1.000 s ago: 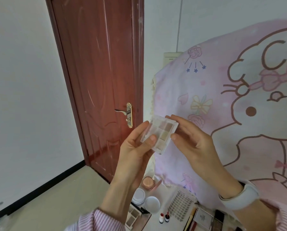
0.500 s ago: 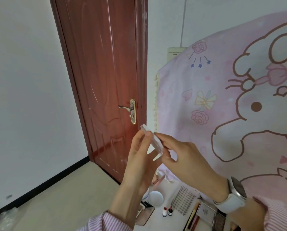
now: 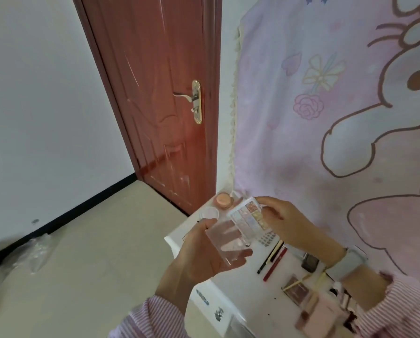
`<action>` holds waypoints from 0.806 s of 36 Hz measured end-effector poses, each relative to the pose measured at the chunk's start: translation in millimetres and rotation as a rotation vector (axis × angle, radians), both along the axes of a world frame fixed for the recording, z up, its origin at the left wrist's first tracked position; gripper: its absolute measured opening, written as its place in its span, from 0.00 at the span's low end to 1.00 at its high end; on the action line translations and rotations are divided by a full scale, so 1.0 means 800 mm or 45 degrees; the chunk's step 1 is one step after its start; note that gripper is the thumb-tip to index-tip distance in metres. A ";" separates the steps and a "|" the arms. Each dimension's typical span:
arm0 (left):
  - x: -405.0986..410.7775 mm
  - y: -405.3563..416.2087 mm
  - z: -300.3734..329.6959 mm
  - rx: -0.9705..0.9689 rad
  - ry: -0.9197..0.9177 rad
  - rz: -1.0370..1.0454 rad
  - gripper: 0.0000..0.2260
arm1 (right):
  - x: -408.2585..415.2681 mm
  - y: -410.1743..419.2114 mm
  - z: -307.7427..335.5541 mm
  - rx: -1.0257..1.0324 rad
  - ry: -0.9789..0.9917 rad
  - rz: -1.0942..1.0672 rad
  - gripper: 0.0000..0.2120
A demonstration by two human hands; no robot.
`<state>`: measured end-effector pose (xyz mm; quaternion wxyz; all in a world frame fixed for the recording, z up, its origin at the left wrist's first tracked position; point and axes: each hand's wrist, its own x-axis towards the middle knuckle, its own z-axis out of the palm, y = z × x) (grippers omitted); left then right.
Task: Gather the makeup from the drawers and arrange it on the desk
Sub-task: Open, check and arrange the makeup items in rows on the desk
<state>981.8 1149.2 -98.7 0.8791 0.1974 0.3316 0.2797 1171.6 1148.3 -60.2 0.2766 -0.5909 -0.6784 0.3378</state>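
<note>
A clear plastic eyeshadow palette [image 3: 249, 217] is open above the white desk [image 3: 248, 286]. My left hand [image 3: 204, 254] holds its clear lid half [image 3: 225, 242] from below, fingers curled under it. My right hand [image 3: 283, 222] grips the half with the coloured pans at its far end. Both hands hover over the desk's left part.
On the desk lie a peach round jar [image 3: 223, 200], a white round lid [image 3: 209, 213], a black pencil [image 3: 270, 257], a red pencil [image 3: 275, 264], brown palettes [image 3: 295, 287] and a pink box [image 3: 320, 318]. A pink cartoon cloth [image 3: 326, 118] hangs behind. A red door [image 3: 155, 93] stands left.
The view dropped toward the desk. Both hands came down from in front of the door and cloth, and the palette, held shut and edge-on before, now lies open.
</note>
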 end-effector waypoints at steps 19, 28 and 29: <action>0.025 -0.043 -0.151 0.268 1.068 -0.088 0.14 | 0.031 -0.083 -0.218 -1.037 0.652 -0.406 0.14; 0.045 -0.015 -0.172 0.824 1.297 -0.465 0.10 | 0.044 -0.049 -0.228 -0.528 0.250 0.065 0.08; 0.047 -0.013 -0.172 0.836 1.305 -0.458 0.12 | 0.045 -0.044 -0.228 -0.515 0.225 0.085 0.07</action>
